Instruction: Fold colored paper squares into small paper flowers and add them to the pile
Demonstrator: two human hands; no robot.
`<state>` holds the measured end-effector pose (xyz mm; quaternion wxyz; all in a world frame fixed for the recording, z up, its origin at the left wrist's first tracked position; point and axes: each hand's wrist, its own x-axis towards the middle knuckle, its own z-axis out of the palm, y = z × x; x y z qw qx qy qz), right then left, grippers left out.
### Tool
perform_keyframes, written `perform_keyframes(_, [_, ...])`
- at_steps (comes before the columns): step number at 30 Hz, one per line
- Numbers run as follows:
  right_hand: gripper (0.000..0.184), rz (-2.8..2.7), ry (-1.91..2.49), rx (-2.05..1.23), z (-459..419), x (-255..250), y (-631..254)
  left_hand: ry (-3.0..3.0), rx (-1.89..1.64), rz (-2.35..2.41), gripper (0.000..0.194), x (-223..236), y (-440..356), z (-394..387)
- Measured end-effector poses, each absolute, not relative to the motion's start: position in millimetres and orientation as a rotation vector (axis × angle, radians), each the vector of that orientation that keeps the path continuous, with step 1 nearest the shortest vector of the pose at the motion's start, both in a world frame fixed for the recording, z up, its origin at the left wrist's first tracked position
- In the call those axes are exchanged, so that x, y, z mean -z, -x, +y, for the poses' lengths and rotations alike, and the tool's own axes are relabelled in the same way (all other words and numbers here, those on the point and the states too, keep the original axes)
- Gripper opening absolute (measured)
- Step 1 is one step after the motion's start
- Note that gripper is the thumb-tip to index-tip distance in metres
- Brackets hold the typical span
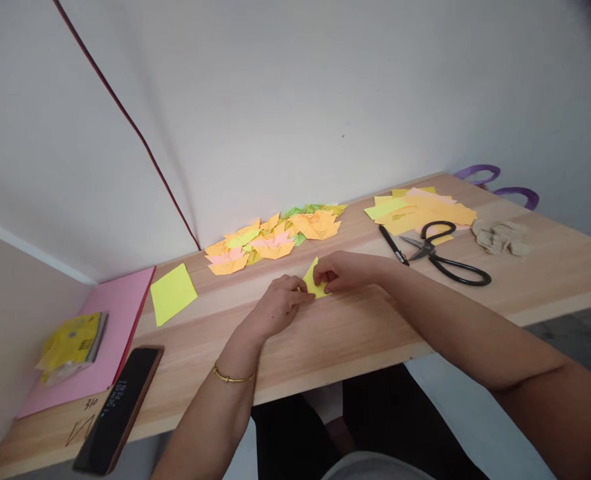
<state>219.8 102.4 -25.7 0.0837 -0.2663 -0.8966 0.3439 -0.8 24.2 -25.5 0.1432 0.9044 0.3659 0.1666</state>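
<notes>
The left hand (pixel 275 307) and right hand (pixel 348 270), grips narrow, hold folded yellow paper (pixel 312 281) against the tabletop (pixel 325 340); apparent creasing calls for steady pressure.

Soft light, dark blurred upper-right corner

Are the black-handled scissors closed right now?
No, the scissors lie with their blades spread apart beside the pen.

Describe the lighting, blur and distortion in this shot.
Head view: soft, fairly even light, with a faint shadow beside the cable on the wall; the packet looks soft; the desk seems stretched toward the sides; a dark blur fills the top right corner.
</notes>
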Motion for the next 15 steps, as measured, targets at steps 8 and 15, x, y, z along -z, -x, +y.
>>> perform_keyframes(8, [0.025, -2.639, 0.82, -1.143, 101, 16, -225, -2.584, -0.479, 1.035, 0.033, 25, 2, 26])
perform_keyframes(15, [0.022, -2.569, 0.919, -1.003, 96, 15, -219, -2.494, -0.539, 1.2, 0.029, 28, 1, 23])
